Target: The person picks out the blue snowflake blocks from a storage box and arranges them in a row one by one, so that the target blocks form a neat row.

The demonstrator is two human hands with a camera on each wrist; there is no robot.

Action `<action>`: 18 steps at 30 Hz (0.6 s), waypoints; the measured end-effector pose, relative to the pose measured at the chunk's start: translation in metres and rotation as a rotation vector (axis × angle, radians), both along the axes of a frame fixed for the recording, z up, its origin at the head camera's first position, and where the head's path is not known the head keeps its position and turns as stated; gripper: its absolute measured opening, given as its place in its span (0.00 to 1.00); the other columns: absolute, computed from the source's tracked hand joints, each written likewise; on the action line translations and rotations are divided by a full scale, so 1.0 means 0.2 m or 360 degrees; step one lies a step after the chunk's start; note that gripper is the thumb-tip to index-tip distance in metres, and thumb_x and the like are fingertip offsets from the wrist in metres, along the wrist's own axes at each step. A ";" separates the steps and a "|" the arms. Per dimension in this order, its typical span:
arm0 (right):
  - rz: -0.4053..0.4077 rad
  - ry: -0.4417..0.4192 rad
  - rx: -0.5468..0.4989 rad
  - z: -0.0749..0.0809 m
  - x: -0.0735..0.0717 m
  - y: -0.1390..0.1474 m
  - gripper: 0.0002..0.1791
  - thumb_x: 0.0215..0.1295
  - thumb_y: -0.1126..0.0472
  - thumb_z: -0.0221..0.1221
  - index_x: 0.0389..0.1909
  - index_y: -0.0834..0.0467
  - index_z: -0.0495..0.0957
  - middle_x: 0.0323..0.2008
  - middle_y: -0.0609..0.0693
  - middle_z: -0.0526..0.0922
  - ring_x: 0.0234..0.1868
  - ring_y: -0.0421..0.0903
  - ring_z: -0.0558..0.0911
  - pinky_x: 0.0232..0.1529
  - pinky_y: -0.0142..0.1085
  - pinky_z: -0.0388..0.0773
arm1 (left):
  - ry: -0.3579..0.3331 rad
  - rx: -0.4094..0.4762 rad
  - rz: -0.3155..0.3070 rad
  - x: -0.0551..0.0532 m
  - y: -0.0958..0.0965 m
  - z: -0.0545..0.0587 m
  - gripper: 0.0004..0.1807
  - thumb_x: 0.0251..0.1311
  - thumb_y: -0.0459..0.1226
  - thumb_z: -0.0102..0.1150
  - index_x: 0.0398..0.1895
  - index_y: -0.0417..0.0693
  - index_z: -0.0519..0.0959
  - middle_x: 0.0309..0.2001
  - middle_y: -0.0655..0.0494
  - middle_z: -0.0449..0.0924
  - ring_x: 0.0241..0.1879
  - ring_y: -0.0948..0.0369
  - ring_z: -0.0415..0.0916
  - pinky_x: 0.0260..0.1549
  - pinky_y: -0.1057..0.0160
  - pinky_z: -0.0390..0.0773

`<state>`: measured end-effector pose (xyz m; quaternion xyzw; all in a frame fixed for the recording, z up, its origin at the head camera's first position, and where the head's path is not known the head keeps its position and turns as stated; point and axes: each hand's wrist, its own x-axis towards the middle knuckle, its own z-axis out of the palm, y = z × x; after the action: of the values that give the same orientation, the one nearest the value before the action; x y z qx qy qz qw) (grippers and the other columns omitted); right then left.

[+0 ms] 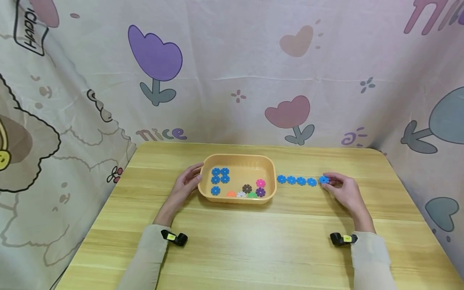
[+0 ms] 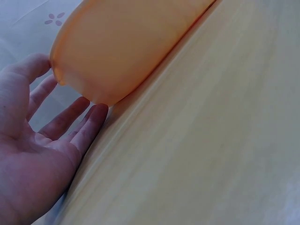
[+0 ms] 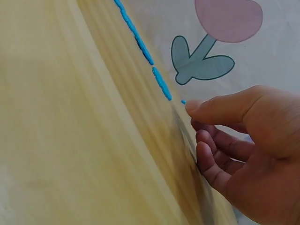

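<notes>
A wood-grain table (image 1: 253, 249) stands in a nook walled on three sides by cloth (image 1: 224, 52) bearing tulips (image 1: 155, 54), hearts (image 1: 297, 42) and the word "nice" (image 1: 161, 135); whether home or studio cannot be told.

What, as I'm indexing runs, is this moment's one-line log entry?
left hand: touching tray end | right hand: pinching blue disc | table: four blue discs lined up beside tray

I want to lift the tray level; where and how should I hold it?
Probably the rim of the tray at both short ends, since it is oblong. Come from the left, where the left hand touches it, and from above on the right, where blue discs lie close.
</notes>
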<state>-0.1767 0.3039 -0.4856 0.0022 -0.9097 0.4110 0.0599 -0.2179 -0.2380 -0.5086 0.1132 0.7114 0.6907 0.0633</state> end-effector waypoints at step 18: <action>0.0014 -0.0029 0.0097 -0.02 0.00 0.00 0.20 0.70 0.62 0.66 0.59 0.67 0.80 0.45 0.62 0.81 0.41 0.49 0.77 0.34 0.25 0.74 | -0.0002 0.0005 -0.0002 0.00 0.00 0.01 0.27 0.77 0.41 0.56 0.76 0.51 0.67 0.73 0.43 0.66 0.69 0.47 0.69 0.59 0.61 0.79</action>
<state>-0.1764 0.3047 -0.4903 0.0044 -0.9222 0.3834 0.0497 -0.2177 -0.2378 -0.5071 0.1133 0.7102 0.6919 0.0639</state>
